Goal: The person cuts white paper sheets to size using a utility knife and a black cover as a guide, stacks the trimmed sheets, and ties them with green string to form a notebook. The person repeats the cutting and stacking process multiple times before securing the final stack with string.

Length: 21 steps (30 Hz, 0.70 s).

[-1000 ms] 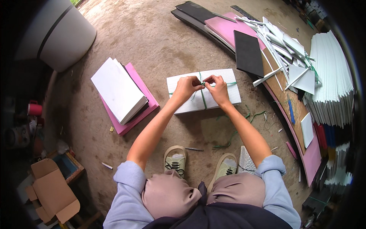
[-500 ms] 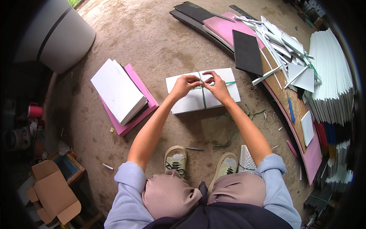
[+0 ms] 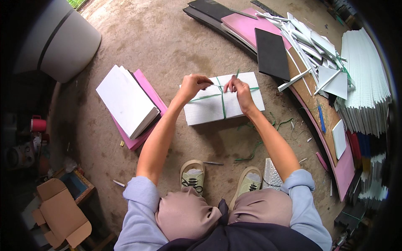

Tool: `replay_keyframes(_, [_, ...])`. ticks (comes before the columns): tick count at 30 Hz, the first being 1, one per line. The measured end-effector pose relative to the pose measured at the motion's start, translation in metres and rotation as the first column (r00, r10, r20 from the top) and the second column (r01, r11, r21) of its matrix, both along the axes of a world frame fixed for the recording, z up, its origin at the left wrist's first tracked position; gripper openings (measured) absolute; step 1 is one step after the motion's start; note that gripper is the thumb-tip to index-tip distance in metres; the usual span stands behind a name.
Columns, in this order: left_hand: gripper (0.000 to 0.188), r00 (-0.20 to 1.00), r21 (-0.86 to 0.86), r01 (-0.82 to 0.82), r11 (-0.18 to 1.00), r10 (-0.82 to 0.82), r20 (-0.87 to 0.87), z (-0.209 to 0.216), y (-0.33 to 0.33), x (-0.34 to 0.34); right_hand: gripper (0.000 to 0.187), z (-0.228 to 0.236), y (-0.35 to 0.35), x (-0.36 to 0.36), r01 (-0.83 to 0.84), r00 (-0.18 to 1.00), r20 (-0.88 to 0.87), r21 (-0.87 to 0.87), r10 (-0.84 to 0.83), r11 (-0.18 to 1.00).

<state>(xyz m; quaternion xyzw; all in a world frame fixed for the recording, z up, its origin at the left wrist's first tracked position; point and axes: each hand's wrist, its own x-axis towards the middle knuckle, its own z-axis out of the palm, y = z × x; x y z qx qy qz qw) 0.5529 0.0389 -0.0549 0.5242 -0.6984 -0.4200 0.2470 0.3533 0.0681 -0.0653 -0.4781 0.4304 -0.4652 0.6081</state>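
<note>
On the floor in front of me lies a bundle of white ridged sheets (image 3: 205,111). Green string (image 3: 223,106) runs round it both ways and crosses near the middle of its top. My left hand (image 3: 196,85) is closed in a pinch left of the crossing, on what looks like one end of the string. To the right of the crossing, my right hand (image 3: 240,92) pinches the other end, and a short green tail stands up above its fingers. The knot between them is too small to make out.
White sheets (image 3: 125,100) are stacked on pink board (image 3: 144,83) at left. To the right, a long brown board (image 3: 310,90) carries white offcuts (image 3: 310,46), a black panel (image 3: 272,54) and a blue tool (image 3: 321,119). An opened cardboard box (image 3: 63,213) sits lower left.
My hands were together at the string crossing; now they are apart, the left drawn to the left and the right shifted rightward. The bundle has stayed nearly in place.
</note>
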Motion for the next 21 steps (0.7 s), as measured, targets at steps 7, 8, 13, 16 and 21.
replay_keyframes(7, [0.017,0.905,-0.365,0.079,0.928,0.087,0.416,-0.021,-0.01,0.023,0.047,-0.038,0.035,-0.013,0.001,0.86,-0.504,-0.162,-0.083,0.987])
replay_keyframes(8, [0.019,0.934,-0.259,-0.007,0.966,0.099,0.345,-0.018,-0.012,0.019,0.047,-0.03,0.032,-0.013,-0.002,0.887,-0.456,-0.16,-0.072,0.987])
replay_keyframes(13, [0.029,0.613,0.532,-0.165,0.83,0.509,-0.604,-0.02,-0.015,-0.021,0.045,-0.009,0.019,0.002,0.031,0.998,0.057,-0.14,-0.023,0.99])
replay_keyframes(16, [0.027,0.562,0.514,-0.276,0.812,0.57,-0.599,-0.036,-0.028,-0.038,0.044,-0.01,0.012,0.007,-0.068,0.966,0.247,-0.045,0.077,0.997])
replay_keyframes(21, [0.03,0.958,-0.384,-0.285,0.878,0.245,-0.151,-0.046,-0.034,-0.063,0.045,-0.023,0.017,0.01,0.018,0.997,0.073,0.047,-0.021,0.999])
